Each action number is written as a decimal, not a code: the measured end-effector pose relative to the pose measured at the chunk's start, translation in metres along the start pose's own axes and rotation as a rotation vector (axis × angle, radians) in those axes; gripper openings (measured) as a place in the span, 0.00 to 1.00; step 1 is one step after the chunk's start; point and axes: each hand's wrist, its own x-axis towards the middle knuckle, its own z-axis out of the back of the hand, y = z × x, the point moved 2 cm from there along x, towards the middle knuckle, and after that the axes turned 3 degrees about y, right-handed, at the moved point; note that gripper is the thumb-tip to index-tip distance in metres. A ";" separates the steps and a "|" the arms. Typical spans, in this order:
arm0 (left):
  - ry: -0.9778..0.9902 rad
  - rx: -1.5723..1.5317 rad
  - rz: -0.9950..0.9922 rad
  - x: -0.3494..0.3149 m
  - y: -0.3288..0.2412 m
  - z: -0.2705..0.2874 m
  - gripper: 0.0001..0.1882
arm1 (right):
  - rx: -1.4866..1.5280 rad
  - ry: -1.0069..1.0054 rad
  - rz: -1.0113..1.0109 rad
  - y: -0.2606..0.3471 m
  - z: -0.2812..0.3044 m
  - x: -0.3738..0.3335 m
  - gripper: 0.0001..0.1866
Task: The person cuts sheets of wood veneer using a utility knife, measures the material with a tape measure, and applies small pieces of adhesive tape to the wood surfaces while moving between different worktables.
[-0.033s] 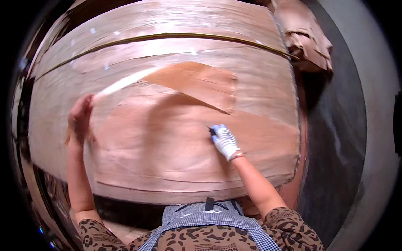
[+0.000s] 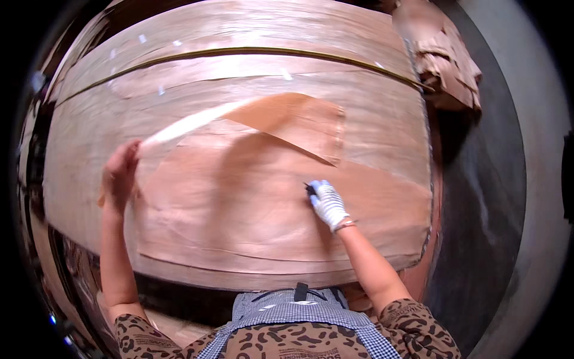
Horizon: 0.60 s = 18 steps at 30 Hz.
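Observation:
A thin, orange-brown wood veneer sheet [image 2: 293, 122] is lifted and curled above the stack, its pale edge catching the light. At its left end my bare left hand [image 2: 121, 170] is closed on that edge, fingers pinched. My right hand [image 2: 328, 202], in a white glove with dark stripes, is closed round a small black tool [image 2: 310, 191] with a short dark tip, its kind too blurred to tell. That hand is just over a pinkish-brown veneer sheet [image 2: 263, 203] lying flat, right of centre. The lifted sheet's shadow falls across it.
Beneath lies a broad stack of veneer [image 2: 89, 197]. A long, narrow dark-and-yellow strip [image 2: 239, 51] crosses its far part. Small white patches dot the surface. At the far right stands a pile of veneer pieces [image 2: 448, 60], beside a dark floor [image 2: 484, 197].
The whole view has shifted slightly right. Both hands keep their hold, and the lifted veneer sheet looks nearly the same.

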 end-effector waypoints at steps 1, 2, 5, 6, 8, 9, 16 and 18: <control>0.037 -0.006 0.035 -0.020 -0.006 0.012 0.12 | -0.004 0.020 0.023 0.002 0.001 0.003 0.11; 0.013 0.014 0.002 -0.039 -0.009 0.024 0.12 | -0.003 0.032 0.061 0.005 0.000 0.006 0.12; -0.004 0.019 0.074 -0.091 -0.028 0.043 0.10 | 0.117 -0.247 0.209 0.019 0.029 0.019 0.13; -0.008 0.034 0.085 -0.103 -0.030 0.050 0.10 | 0.038 -0.337 0.325 0.024 0.044 0.033 0.16; -0.015 0.064 0.086 -0.119 -0.027 0.058 0.08 | 0.054 -0.436 0.177 0.055 0.073 0.060 0.22; -0.026 0.061 0.081 -0.119 -0.027 0.059 0.08 | -0.021 -0.529 0.254 0.057 0.081 0.080 0.23; -0.013 0.080 0.106 -0.111 0.011 0.070 0.06 | -0.161 -0.130 0.293 0.065 0.093 0.183 0.15; 0.040 0.101 0.213 -0.112 0.047 0.076 0.05 | -0.272 -0.059 0.385 0.097 0.096 0.198 0.12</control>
